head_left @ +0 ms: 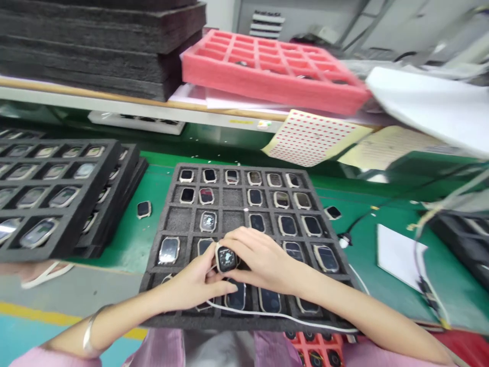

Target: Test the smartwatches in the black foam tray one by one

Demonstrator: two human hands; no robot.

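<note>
Between my two hands is a smartwatch without a strap, its dark screen lit with a watch face. My left hand grips it from the left, thumb reaching below. My right hand closes on it from the right and above. A white cable runs from under my left hand toward the lower right; where it ends at the watch is hidden. Beneath both hands lies a black foam tray with strapless watches in most pockets. One watch in the tray, a lit one, sits just beyond my left hand.
Stacked foam trays of watches stand at left. Single watches lie on the green table, one left, one right. On the shelf above rest a pink foam tray and black foam blocks. White paper lies right.
</note>
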